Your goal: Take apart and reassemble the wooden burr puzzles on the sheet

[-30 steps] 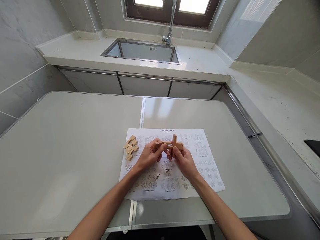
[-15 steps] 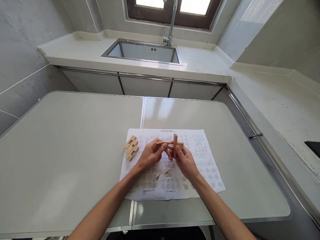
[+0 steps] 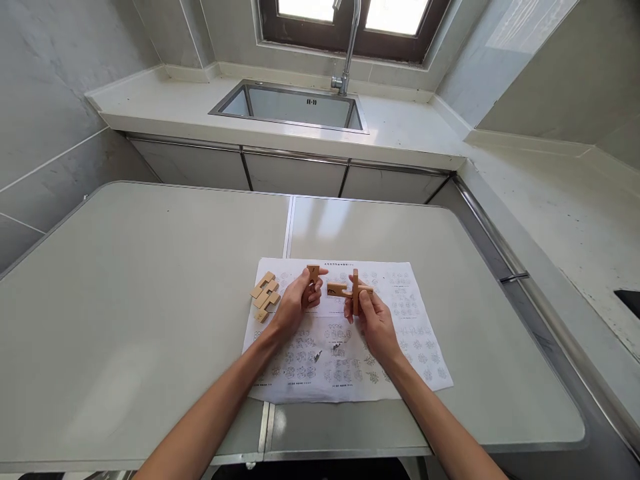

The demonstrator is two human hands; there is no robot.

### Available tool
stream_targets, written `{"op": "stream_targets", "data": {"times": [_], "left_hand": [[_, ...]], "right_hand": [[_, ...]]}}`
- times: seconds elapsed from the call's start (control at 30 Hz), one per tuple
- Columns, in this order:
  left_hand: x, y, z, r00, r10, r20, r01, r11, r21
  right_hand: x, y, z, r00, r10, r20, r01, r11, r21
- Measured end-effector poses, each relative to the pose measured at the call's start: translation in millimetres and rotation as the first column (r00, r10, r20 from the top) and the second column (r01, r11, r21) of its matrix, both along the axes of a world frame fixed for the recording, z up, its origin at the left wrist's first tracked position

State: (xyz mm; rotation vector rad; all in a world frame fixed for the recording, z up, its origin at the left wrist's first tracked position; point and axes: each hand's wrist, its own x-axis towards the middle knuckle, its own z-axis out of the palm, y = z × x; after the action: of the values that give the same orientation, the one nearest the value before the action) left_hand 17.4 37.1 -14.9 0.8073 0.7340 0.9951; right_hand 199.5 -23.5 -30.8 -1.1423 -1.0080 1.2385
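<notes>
My left hand point(image 3: 295, 307) is closed around one small wooden puzzle piece point(image 3: 313, 273), held upright above the printed instruction sheet point(image 3: 395, 333). My right hand point(image 3: 373, 320) grips a cross of joined wooden puzzle pieces point(image 3: 350, 290), a short way to the right of the left hand's piece. The two hands are apart, with a gap between what they hold. A small pile of loose wooden pieces point(image 3: 265, 295) lies on the sheet's left edge, just left of my left hand.
The sheet lies on a grey folding table point(image 3: 150, 300) with a seam down its middle. Beyond it a white counter holds a steel sink point(image 3: 293, 107) and a tap point(image 3: 347, 47) under a window. Another counter point(image 3: 565, 213) runs along the right.
My left hand has pulled one wooden piece leftward out of the assembly, so the hands now hold separate parts. The camera has tilted slightly.
</notes>
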Motion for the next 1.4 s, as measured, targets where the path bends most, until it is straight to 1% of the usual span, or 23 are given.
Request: {"op": "stream_targets", "data": {"times": [0.13, 0.27, 0.4, 0.5, 0.67, 0.77, 0.9, 1.07, 1.2, 1.4], "left_hand": [[0.4, -1.0, -2.1, 0.999, 0.027, 0.02, -0.027, 1.0, -0.001], [-0.5, -1.6, -4.9, 0.999, 0.038, 0.009, -0.038, 0.999, -0.01], [-1.8, -1.3, -7.0, 0.999, 0.034, -0.021, -0.034, 0.999, 0.01], [-3.4, -0.6, -6.8, 0.998, 0.032, -0.053, -0.03, 0.999, 0.036], [-6.8, -0.9, -4.3, 0.993, 0.069, -0.093, -0.062, 0.995, 0.082], [-8.3, -3.5, -3.1, 0.987, 0.056, -0.149, -0.041, 0.994, 0.1], [-8.1, -6.3, -2.1, 0.981, 0.032, -0.194, -0.011, 0.994, 0.106], [-7.3, -6.6, 1.4, 0.983, -0.005, -0.184, 0.02, 0.997, 0.079], [-7.2, -7.5, 4.2, 0.983, -0.053, -0.178, 0.066, 0.996, 0.067], [-6.6, -8.9, 5.8, 0.977, -0.11, -0.182, 0.125, 0.99, 0.072]], "right_hand": [[-1.2, -1.0, -0.7, 0.998, 0.04, 0.054, -0.041, 0.999, 0.024], [-3.1, -2.5, -3.0, 0.992, 0.091, 0.082, -0.096, 0.994, 0.057], [-4.9, -3.0, -3.4, 0.984, 0.129, 0.12, -0.138, 0.988, 0.072], [-5.7, -2.5, -1.7, 0.984, 0.121, 0.133, -0.13, 0.99, 0.06], [-6.1, -2.6, -0.9, 0.985, 0.099, 0.144, -0.108, 0.993, 0.05], [-5.9, -3.0, -1.6, 0.984, 0.107, 0.143, -0.114, 0.993, 0.04], [-3.6, -2.0, -4.5, 0.993, 0.098, 0.072, -0.097, 0.995, -0.008], [4.2, 1.5, -11.4, 0.993, 0.116, -0.005, -0.116, 0.992, -0.057], [8.0, 2.9, -13.9, 0.98, 0.183, -0.074, -0.189, 0.978, -0.088], [3.1, 1.0, -14.8, 0.943, 0.3, -0.148, -0.317, 0.942, -0.113]]}}
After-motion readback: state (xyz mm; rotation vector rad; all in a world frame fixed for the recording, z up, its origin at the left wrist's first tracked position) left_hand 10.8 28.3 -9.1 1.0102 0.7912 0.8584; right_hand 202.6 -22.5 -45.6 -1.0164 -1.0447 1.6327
